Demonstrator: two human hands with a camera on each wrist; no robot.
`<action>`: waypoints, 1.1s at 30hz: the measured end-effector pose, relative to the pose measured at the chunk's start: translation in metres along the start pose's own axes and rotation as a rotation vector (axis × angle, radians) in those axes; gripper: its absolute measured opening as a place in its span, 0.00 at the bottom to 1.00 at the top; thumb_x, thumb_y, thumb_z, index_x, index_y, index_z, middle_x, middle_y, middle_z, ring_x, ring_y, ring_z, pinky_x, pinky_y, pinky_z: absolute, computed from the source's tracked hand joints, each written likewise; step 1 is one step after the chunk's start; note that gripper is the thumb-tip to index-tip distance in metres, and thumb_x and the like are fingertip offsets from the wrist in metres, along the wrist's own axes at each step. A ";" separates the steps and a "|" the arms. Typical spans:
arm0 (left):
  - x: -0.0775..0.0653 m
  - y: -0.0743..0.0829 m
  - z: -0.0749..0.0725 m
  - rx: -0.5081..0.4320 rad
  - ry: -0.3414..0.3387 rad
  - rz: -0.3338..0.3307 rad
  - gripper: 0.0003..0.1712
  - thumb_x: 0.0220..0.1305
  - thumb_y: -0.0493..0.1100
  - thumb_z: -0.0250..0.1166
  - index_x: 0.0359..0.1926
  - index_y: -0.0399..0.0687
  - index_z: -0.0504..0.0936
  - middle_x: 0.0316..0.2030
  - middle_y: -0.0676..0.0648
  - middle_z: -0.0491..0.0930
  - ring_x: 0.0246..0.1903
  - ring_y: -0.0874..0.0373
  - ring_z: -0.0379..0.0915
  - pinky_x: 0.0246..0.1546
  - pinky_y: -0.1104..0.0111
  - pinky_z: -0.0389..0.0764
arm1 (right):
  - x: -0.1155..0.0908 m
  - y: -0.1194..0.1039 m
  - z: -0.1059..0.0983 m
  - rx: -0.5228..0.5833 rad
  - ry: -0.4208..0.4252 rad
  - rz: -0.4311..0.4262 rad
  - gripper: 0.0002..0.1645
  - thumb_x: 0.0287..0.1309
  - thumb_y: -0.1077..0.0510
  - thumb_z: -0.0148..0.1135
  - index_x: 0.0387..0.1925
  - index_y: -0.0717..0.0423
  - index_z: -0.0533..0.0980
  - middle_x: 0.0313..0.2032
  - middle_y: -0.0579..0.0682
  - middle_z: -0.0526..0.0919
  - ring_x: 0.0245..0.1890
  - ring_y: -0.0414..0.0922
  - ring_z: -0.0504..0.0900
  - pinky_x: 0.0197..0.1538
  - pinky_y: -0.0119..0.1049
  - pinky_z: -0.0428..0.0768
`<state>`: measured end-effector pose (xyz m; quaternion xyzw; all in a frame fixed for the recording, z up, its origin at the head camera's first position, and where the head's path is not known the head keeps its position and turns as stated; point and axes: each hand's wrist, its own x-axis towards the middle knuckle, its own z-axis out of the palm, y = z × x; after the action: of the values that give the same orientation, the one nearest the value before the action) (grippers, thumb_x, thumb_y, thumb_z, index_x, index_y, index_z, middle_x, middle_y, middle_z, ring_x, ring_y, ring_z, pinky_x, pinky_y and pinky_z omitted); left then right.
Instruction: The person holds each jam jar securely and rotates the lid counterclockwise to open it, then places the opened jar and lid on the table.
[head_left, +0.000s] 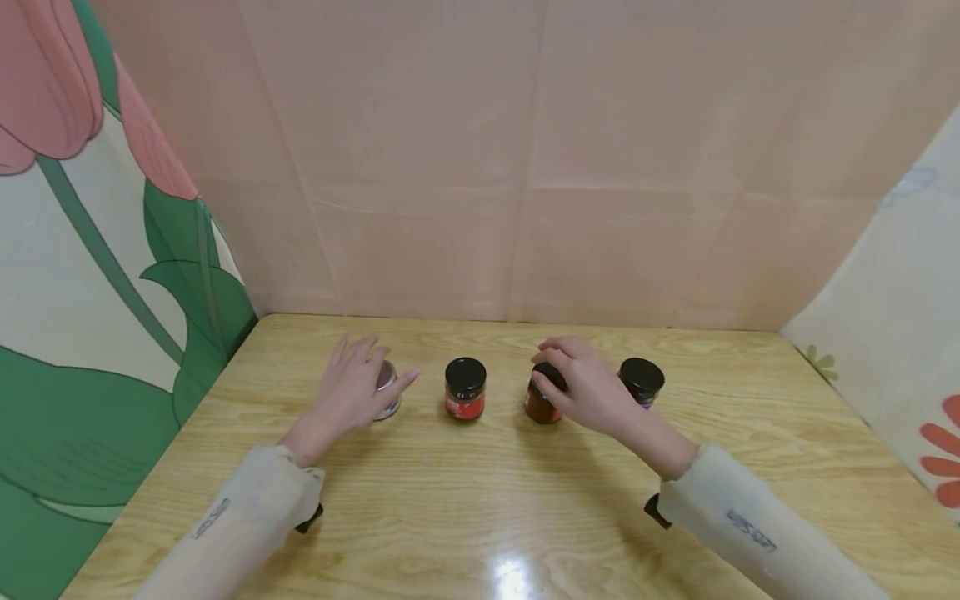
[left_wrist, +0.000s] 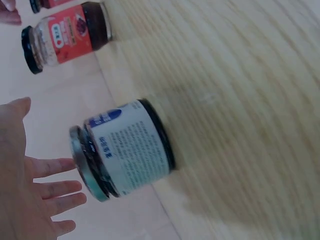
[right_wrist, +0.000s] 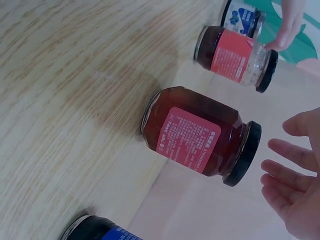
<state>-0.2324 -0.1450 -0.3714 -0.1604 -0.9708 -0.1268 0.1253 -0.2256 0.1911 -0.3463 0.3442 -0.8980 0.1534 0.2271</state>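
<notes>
At the far left hung a white sheet printed with pink tulips and green leaves (head_left: pixel 67 250); beside it, on the pale wood-grained table (head_left: pixel 450 483), all four jars stood upright in a row with their lids on. The left hand (head_left: pixel 348 392) was released, its fingers spread beside a squat glass jar with a white-and-blue label and a shiny lid (left_wrist: pixel 132 147); the fingertips were close to the lid, but whether they touched it could not be told. Next came a glass jar with a red label and a black lid (head_left: pixel 465 389), between the two hands and well apart from both. To its right stood a faceted glass jar with dark red contents, a pinkish-red label and a black lid (right_wrist: pixel 195 135). The right hand (head_left: pixel 588 387) hovered near this lid, fingers loosely bent, grasping nothing, a narrow gap showing in the right wrist view. Partly hidden by that hand's wrist was a dark jar with a blue label and a black lid (head_left: pixel 642 380), and at the far right hung a white sheet with red petals (head_left: pixel 900 300)
</notes>
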 end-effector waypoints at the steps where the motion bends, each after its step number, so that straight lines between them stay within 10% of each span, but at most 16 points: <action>1: -0.001 -0.002 0.001 0.000 -0.001 -0.002 0.44 0.65 0.69 0.49 0.60 0.33 0.72 0.63 0.33 0.68 0.67 0.40 0.58 0.71 0.47 0.42 | 0.000 -0.001 0.000 -0.002 -0.001 -0.002 0.11 0.59 0.57 0.63 0.41 0.59 0.80 0.47 0.59 0.80 0.49 0.55 0.79 0.51 0.50 0.78; 22: -0.012 -0.017 0.010 -0.021 0.030 -0.015 0.52 0.48 0.65 0.71 0.61 0.29 0.68 0.58 0.30 0.71 0.61 0.38 0.65 0.67 0.43 0.52 | -0.003 -0.013 -0.001 -0.035 -0.029 -0.050 0.10 0.57 0.57 0.65 0.39 0.58 0.82 0.48 0.58 0.80 0.50 0.53 0.78 0.51 0.48 0.79; 33: -0.012 -0.021 0.017 -0.184 -0.007 -0.143 0.55 0.45 0.60 0.74 0.65 0.30 0.62 0.55 0.30 0.72 0.53 0.36 0.70 0.56 0.46 0.69 | -0.006 -0.012 0.001 -0.035 -0.045 -0.064 0.09 0.58 0.57 0.64 0.39 0.57 0.81 0.48 0.56 0.80 0.49 0.51 0.78 0.50 0.44 0.79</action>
<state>-0.2316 -0.1630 -0.3948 -0.1021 -0.9644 -0.2237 0.0974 -0.2143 0.1854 -0.3487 0.3721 -0.8940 0.1225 0.2175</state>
